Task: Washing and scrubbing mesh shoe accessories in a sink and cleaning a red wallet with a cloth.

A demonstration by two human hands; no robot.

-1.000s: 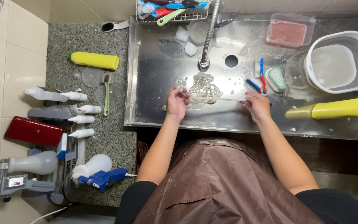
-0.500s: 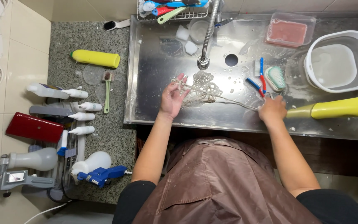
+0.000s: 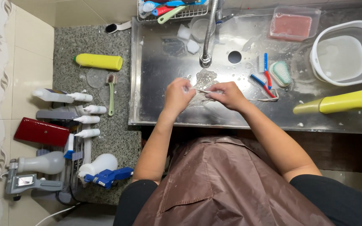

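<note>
Both hands have been brought together since the earlier frame: a thin clear, wet strip (image 3: 201,90) is pinched between the left hand (image 3: 179,94) and right hand (image 3: 227,93) over the steel sink (image 3: 164,62), below the faucet (image 3: 206,58). Water is held in the white basin (image 3: 343,52).

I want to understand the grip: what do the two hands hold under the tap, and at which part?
A thin pale tube, pinched between both hands: left hand at one end, right hand further along it.

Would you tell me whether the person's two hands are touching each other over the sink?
Cannot tell. In the head view the left hand and right hand pinch a thin pale item bridging them; fingertip contact is unclear.
</note>
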